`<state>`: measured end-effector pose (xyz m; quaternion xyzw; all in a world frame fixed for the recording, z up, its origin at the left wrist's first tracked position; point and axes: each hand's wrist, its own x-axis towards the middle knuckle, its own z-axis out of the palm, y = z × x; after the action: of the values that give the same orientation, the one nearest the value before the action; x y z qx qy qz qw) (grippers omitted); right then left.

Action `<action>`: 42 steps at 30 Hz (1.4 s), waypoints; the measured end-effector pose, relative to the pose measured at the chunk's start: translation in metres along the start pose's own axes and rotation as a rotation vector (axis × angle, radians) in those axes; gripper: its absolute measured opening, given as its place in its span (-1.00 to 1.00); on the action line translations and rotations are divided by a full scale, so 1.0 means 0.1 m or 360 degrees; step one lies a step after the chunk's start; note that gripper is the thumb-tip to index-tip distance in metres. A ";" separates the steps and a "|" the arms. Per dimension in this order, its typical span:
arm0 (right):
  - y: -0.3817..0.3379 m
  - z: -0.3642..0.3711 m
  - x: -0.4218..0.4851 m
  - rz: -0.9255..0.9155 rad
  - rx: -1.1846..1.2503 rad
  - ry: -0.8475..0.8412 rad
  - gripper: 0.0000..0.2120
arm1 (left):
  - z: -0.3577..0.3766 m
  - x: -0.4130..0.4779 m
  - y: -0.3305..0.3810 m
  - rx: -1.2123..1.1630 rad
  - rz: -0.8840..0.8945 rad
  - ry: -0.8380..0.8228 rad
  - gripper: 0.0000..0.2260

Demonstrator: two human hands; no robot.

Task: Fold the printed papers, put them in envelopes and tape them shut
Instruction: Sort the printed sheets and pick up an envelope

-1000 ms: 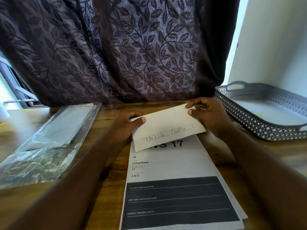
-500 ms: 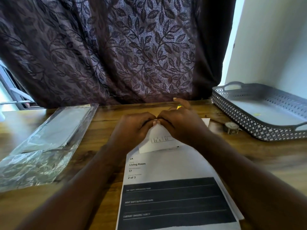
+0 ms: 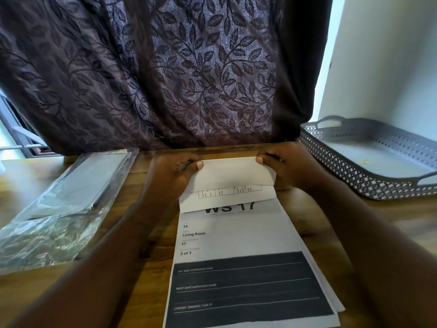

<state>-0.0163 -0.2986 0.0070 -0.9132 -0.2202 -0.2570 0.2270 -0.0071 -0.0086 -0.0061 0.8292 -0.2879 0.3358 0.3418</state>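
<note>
A white folded paper (image 3: 233, 183) is held flat over the top of the printed paper stack (image 3: 238, 263) on the wooden table. My left hand (image 3: 170, 176) pinches its upper left corner and my right hand (image 3: 290, 166) pinches its upper right corner. A small printed grid shows on the lower layer, under the folded flap. The top printed sheet reads "WS 17", "Living Room" and "2 of 3", with a dark block lower down. A clear plastic pack of envelopes (image 3: 68, 202) lies at the left.
A grey perforated tray (image 3: 369, 171) with handles stands at the right against a white wall. A dark leaf-patterned curtain (image 3: 165, 74) hangs just behind the table's far edge. A window frame shows at the far left.
My hands were bunched together at the middle of the folded paper; they have now slid apart to its two upper corners, and the paper lies wider and flatter.
</note>
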 end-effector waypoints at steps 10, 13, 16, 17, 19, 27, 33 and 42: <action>0.04 -0.03 -0.04 0.0253 0.0427 0.0076 -0.88 | -0.02 -0.02 -0.11 -0.0105 -0.0157 0.0042 -0.95; 0.03 -0.02 -0.03 0.0302 0.0455 0.0171 -0.93 | -0.02 -0.02 -0.15 0.0014 -0.0154 0.0016 -0.93; -0.05 0.03 0.01 0.0228 0.0402 0.0164 -0.92 | -0.05 -0.01 -0.24 0.0170 -0.0198 0.0003 -0.84; -0.09 0.05 0.01 0.0207 0.0375 0.0172 -0.94 | -0.06 0.00 -0.26 0.0278 -0.0139 0.0002 -0.77; -0.23 0.12 0.00 0.0171 0.0339 0.0189 -0.93 | -0.07 0.02 -0.24 0.0479 0.0039 -0.0084 -0.62; -0.65 0.33 0.01 -0.0187 0.0219 0.0293 -0.80 | 0.15 0.04 0.16 0.0265 0.0226 -0.0279 -0.64; -0.44 0.25 0.01 -0.0026 0.0384 0.0398 -0.96 | 0.07 0.03 0.00 0.0372 0.0240 -0.0209 -0.69; -0.03 0.07 -0.04 0.0289 0.0539 0.0474 -0.96 | -0.08 0.04 -0.25 0.0282 0.0097 0.0044 -0.71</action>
<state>-0.0181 -0.2939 0.0004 -0.8302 -0.1411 -0.3268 0.4289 0.0102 0.0113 -0.0076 0.8423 -0.2774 0.3816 0.2606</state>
